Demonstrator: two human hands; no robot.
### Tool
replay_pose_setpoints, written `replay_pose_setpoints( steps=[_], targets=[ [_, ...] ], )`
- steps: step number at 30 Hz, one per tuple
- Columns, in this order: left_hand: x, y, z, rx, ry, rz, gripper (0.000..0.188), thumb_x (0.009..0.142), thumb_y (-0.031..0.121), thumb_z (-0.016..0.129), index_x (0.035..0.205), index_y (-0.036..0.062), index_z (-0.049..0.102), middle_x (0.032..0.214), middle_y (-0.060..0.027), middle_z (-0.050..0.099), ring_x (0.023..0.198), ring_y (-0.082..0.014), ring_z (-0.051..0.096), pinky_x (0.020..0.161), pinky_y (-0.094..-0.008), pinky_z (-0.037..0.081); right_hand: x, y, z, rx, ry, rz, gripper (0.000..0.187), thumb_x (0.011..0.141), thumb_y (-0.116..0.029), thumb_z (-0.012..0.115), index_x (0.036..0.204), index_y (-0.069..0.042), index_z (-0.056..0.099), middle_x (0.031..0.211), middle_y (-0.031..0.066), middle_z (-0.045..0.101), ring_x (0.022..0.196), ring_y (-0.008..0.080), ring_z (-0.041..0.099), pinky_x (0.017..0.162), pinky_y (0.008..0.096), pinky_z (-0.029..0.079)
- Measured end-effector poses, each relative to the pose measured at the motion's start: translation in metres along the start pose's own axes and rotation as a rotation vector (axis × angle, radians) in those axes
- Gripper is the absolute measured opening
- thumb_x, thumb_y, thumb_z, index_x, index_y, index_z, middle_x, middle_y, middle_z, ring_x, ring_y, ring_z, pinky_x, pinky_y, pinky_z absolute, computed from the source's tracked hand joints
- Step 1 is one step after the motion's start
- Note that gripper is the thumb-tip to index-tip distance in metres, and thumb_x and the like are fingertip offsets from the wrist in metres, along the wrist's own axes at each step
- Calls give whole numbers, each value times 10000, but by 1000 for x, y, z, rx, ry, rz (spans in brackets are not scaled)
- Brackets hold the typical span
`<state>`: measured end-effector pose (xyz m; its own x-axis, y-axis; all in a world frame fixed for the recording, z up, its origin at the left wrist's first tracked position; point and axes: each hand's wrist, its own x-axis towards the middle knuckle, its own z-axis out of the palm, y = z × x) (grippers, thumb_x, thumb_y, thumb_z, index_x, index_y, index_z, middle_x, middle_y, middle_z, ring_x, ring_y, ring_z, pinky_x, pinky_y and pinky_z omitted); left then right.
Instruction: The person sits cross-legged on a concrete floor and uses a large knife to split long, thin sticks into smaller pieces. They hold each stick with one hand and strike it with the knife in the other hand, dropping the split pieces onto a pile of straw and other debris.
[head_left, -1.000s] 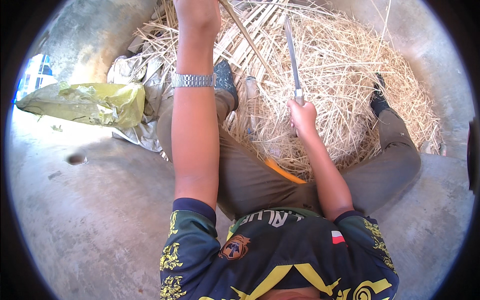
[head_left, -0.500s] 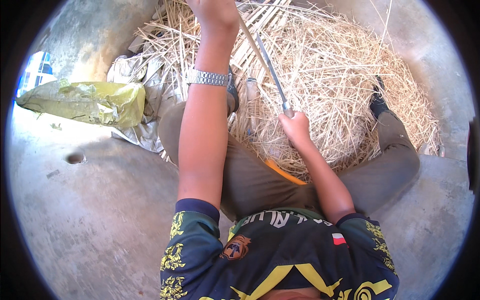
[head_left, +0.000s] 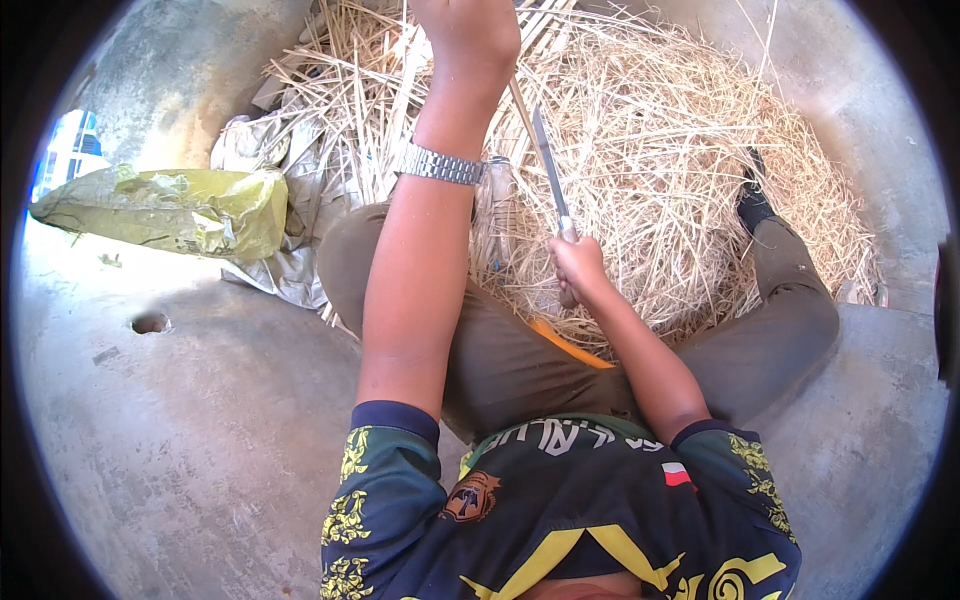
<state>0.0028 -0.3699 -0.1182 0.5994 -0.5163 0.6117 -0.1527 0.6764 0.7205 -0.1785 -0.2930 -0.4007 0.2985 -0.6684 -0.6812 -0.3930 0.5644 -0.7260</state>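
With its fingers wrapped round the handle [head_left: 568,297], the right hand [head_left: 579,266] holds a knife [head_left: 556,185] over the straw [head_left: 665,190], close beside a thin stick [head_left: 523,108] that runs down from the left hand [head_left: 468,32], whose fingers lie past the top edge, so their grip I cannot tell.

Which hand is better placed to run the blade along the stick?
Right, I'd say: the right hand grips the knife, its blade right by the stick. The left hand seems to hold the stick, its fingers cut off by the frame.
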Motion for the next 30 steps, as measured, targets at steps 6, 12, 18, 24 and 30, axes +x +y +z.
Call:
replay_pose_setpoints(
  steps=[6, 12, 18, 24, 30],
  targets=[
    [3, 3, -5, 8, -10, 49, 377, 1123, 436, 413, 878, 151, 438, 732, 64, 371, 632, -55, 333, 577, -231, 311, -22, -43, 3, 47, -61, -293, 224, 828, -181, 689, 689, -44, 579, 592, 23, 574, 487, 118, 490, 501, 339, 413],
    [-4, 6, 0, 28, -52, -18, 355, 1121, 426, 425, 901, 150, 464, 735, 65, 377, 636, -52, 342, 585, -231, 319, 18, 12, 7, -46, -19, -122, 218, 836, -199, 672, 728, -12, 643, 598, 52, 600, 538, 165, 563, 552, 364, 446],
    [6, 9, -26, -126, 7, -80, 400, 1100, 495, 447, 894, 153, 469, 703, 64, 365, 610, -41, 343, 566, -215, 305, -6, -25, -1, -344, 80, -307, 296, 859, -257, 655, 768, 24, 671, 656, 151, 670, 605, 236, 654, 637, 396, 503],
    [-1, 3, -10, -70, -18, 2, 452, 1091, 549, 423, 852, 165, 420, 673, 71, 334, 573, -54, 314, 519, -230, 259, -10, -36, -3, -203, 87, -482, 291, 880, -269, 662, 773, 1, 680, 638, 113, 653, 553, 221, 601, 578, 385, 471],
    [-3, 8, 7, -101, 58, -49, 463, 1083, 553, 442, 827, 171, 392, 680, 70, 294, 561, -56, 287, 506, -235, 239, 49, 40, -14, -143, 52, 121, 248, 917, -218, 651, 856, 23, 659, 658, 108, 633, 539, 182, 578, 517, 376, 441]
  ],
)
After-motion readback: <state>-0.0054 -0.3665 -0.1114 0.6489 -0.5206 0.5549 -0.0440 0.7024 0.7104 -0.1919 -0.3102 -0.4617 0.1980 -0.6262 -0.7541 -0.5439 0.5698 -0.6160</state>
